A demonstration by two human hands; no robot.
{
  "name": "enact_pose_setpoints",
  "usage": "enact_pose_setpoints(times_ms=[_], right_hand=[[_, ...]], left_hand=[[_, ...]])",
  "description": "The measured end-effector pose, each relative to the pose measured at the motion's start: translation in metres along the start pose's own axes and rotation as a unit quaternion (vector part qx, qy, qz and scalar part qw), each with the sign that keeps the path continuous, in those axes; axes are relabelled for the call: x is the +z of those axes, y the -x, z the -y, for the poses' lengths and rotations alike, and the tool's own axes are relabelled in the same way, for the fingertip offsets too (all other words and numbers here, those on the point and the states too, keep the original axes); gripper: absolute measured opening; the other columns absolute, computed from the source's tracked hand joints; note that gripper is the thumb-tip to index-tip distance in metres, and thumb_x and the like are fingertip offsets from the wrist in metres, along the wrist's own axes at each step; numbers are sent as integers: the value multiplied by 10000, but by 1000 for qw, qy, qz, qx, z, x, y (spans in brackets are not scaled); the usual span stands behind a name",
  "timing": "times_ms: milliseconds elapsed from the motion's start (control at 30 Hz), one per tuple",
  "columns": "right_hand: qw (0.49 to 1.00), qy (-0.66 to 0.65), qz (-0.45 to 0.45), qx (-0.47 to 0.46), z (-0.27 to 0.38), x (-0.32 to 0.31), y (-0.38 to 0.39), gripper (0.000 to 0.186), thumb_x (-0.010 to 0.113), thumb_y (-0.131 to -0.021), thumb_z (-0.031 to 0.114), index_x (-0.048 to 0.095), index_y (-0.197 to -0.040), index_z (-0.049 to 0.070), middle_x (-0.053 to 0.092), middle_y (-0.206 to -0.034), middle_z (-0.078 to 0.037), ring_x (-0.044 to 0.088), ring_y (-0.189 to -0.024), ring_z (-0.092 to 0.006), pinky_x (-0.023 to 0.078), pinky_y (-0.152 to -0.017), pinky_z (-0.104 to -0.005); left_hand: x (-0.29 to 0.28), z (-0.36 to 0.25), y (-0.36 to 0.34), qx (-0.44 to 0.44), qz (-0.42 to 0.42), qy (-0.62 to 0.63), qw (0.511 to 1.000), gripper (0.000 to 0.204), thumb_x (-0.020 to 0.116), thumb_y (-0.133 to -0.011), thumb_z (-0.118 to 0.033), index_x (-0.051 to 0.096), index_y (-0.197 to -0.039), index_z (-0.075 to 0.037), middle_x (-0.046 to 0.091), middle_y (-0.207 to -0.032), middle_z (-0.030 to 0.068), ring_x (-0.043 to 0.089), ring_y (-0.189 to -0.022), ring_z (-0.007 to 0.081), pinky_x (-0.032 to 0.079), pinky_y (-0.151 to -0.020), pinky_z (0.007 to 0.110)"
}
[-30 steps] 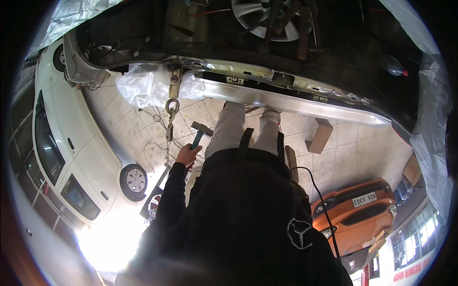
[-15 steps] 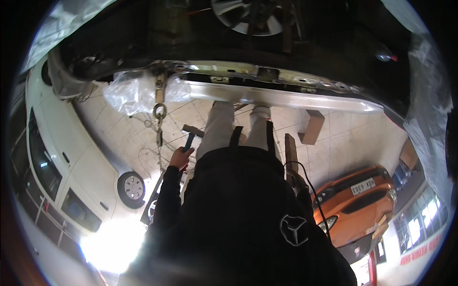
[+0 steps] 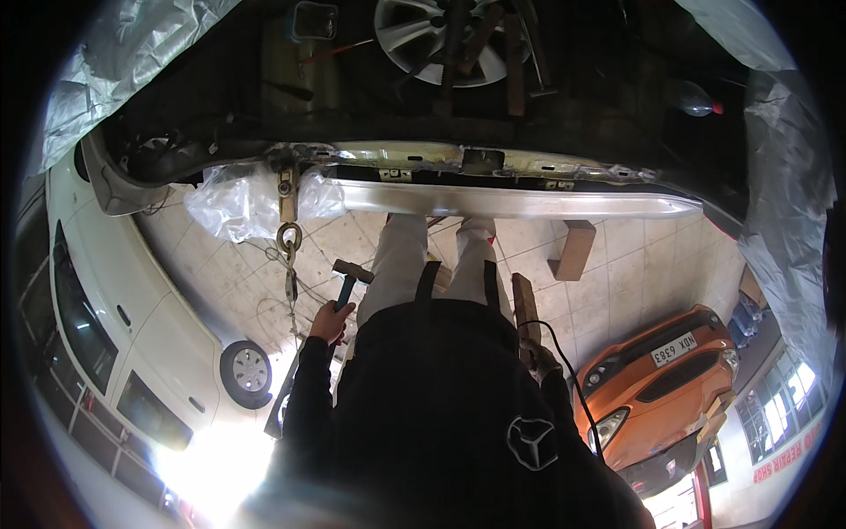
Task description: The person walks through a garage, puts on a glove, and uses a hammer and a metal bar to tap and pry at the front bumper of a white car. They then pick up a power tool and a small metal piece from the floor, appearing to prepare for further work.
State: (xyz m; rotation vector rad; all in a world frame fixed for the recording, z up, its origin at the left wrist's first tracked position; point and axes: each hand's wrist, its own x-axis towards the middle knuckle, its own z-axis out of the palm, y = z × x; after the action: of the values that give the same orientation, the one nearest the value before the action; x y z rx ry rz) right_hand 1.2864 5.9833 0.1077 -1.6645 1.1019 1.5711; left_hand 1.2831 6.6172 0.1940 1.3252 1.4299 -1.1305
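Note:
My left hand (image 3: 330, 324) is closed around the blue handle of a hammer (image 3: 346, 289). It hangs low beside my left leg with its metal head up, over the tiled floor. At my right side, my right hand (image 3: 539, 357), partly in shadow, grips a long brown block of wood (image 3: 524, 301). Before me is the open rear of a car, with a bare, worked metal sill (image 3: 423, 159) and a silver bumper bar (image 3: 529, 204) below it. A chain (image 3: 289, 247) hangs from a clamp (image 3: 287, 189) fixed at the sill's left part.
A spoked wheel (image 3: 414, 44), bars and tools lie inside the dark trunk. Clear plastic sheeting (image 3: 793, 167) drapes both sides. A brown block (image 3: 575, 250) stands on the floor. A white car (image 3: 132, 317) is at left, near a loose wheel (image 3: 246, 375); an orange car (image 3: 652, 388) is behind right.
The view has tilted, so the trunk and sill sit lower in the picture and more of the trunk shows. Both hands keep their holds; the hammer head has turned slightly.

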Motion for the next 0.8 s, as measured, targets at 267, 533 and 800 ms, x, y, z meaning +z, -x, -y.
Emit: enact_pose_setpoints(times_ms=[267, 533, 800], right_hand=[[1000, 10, 18, 13, -2, 6, -4, 594, 583, -975, 614, 723, -1149, 64, 668, -849, -50, 589, -665, -200, 478, -607, -377], [999, 14, 35, 26, 6, 10, -16, 640, 567, -972, 654, 725, -1158, 62, 671, -858, -55, 582, -662, -205, 472, -612, -384], [999, -10, 25, -20, -19, 20, -33, 712, 592, -934, 703, 740, -1052, 17, 640, -753, -32, 566, -652, -198, 437, -571, -397]], left_hand=[[0, -3, -1, 3, -4, -19, 1000, 396, 714, -966, -394, 544, -922, -39, 472, -561, 18, 482, -390, 151, 426, -363, 350], [1, -8, 2, 12, -1, -9, 1000, 387, 704, -972, -379, 539, -909, -35, 479, -576, 18, 490, -400, 145, 410, -343, 346], [0, -15, 4, 16, -2, -14, 1000, 385, 702, -974, -370, 526, -897, -36, 482, -579, 19, 483, -398, 141, 413, -347, 343]])
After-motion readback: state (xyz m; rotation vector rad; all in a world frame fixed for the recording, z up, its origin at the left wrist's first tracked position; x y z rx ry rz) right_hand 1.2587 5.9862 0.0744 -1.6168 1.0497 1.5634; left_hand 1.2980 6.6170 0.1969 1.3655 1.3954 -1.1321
